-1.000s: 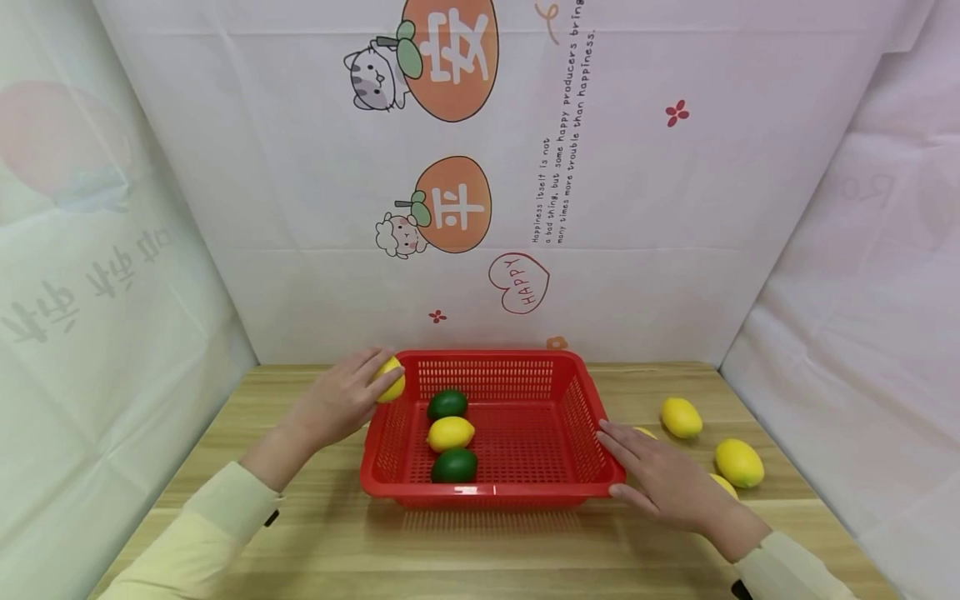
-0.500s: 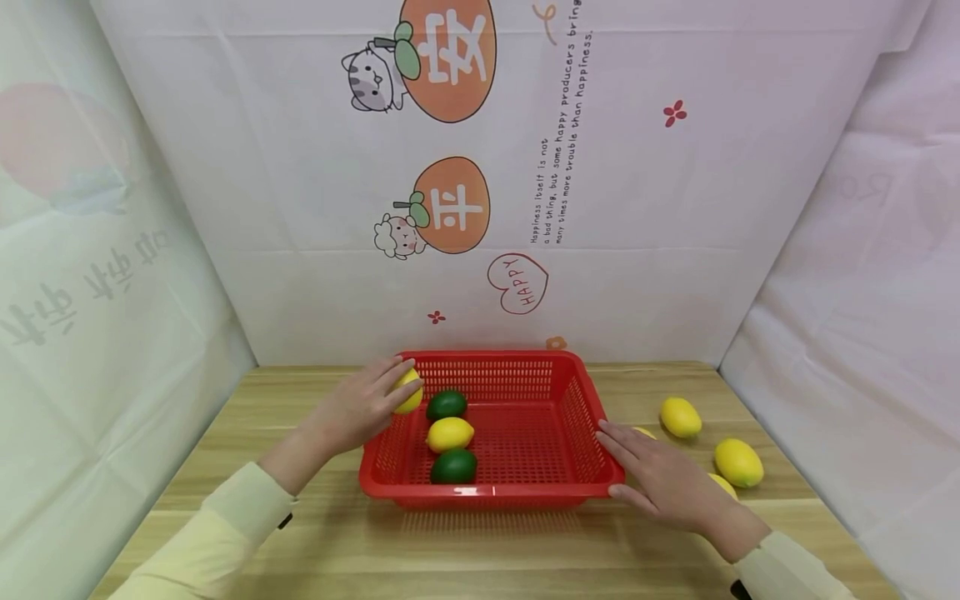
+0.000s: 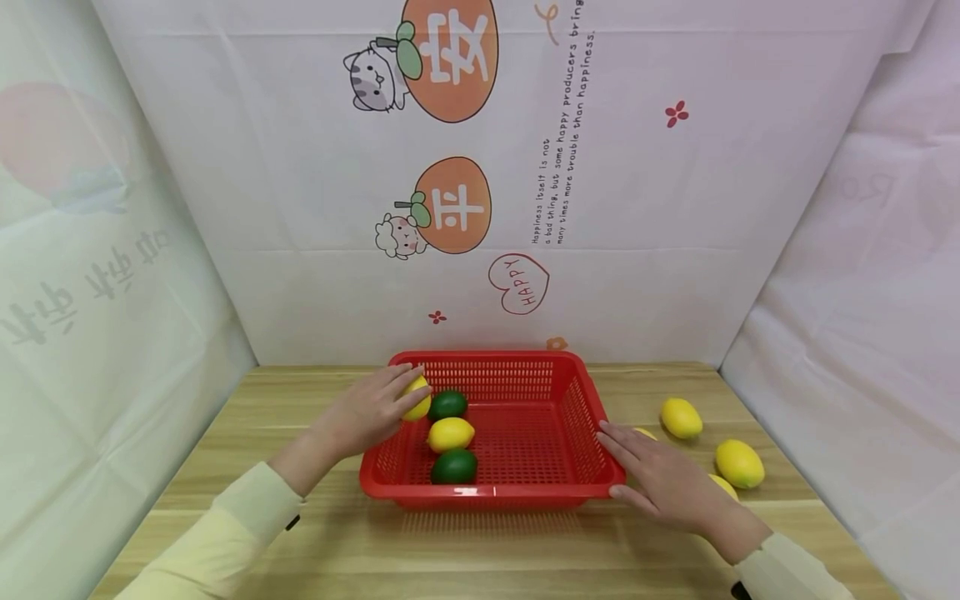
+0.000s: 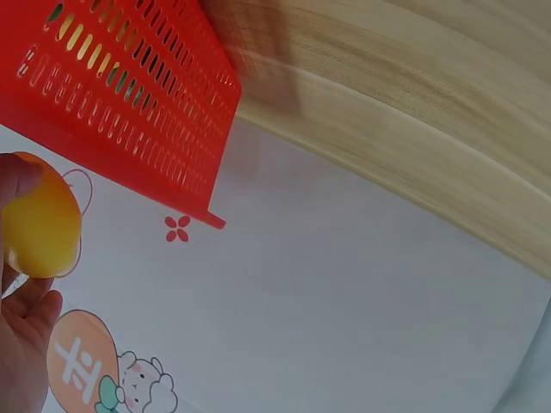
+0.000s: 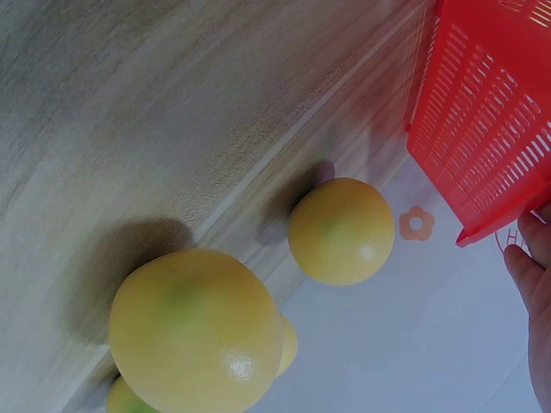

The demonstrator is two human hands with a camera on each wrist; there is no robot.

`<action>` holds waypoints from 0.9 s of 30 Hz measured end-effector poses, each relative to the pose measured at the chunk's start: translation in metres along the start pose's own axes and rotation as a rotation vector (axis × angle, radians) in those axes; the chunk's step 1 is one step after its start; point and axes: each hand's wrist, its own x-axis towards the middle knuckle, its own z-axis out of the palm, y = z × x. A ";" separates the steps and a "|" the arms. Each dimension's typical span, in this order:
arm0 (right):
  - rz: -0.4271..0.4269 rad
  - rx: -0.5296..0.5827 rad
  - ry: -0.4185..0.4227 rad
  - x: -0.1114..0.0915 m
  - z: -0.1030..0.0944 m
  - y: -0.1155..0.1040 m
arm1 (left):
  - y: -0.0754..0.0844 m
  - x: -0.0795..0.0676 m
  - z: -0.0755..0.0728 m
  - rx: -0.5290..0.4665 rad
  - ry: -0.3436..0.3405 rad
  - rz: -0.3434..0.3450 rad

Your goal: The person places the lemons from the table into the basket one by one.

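My left hand (image 3: 367, 412) grips a yellow lemon (image 3: 417, 400) over the left side of a red plastic basket (image 3: 491, 491). In the left wrist view, thumb and fingers hold this lemon (image 4: 45, 224) above the basket's rim. Inside the basket, toward its left wall, a lemon (image 3: 451, 435) lies between two dark green lemon-shaped fruits, one behind (image 3: 448, 405) and one in front (image 3: 453, 467). My right hand (image 3: 667, 483) rests on the basket's right rim with its fingers straight. The palm side of that hand is mostly hidden.
Several lemons lie on the wooden table (image 3: 480, 558) right of the basket, among them a rear lemon (image 3: 681, 417) and a right lemon (image 3: 739, 463). Others are partly hidden by the right hand. White printed cloth walls (image 3: 637, 250) stand behind and at both sides.
My left hand has carried its lemon rightward and slightly down, from the basket's left rim to over its inside. The right hand and the basket have stayed in place.
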 end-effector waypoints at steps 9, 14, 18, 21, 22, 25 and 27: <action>-0.004 -0.001 0.003 0.000 -0.002 -0.001 | 0.004 0.003 -0.001 -0.027 -0.067 -0.001; -0.008 0.000 0.010 0.000 -0.002 -0.001 | 0.006 0.003 0.000 -0.040 -0.098 -0.002; -0.014 -0.008 0.016 0.000 -0.001 -0.001 | 0.007 0.002 0.001 -0.068 -0.112 -0.002; -0.020 -0.011 0.022 0.000 -0.001 -0.001 | 0.007 0.002 0.002 -0.075 -0.124 -0.004; -0.022 -0.010 0.023 0.000 -0.001 -0.001 | 0.007 0.001 0.002 -0.076 -0.127 -0.005; -0.021 -0.010 0.023 0.000 -0.001 -0.001 | 0.007 0.001 0.002 -0.072 -0.139 -0.007; -0.019 -0.010 0.020 0.000 -0.001 -0.001 | 0.007 0.001 0.003 -0.069 -0.143 -0.006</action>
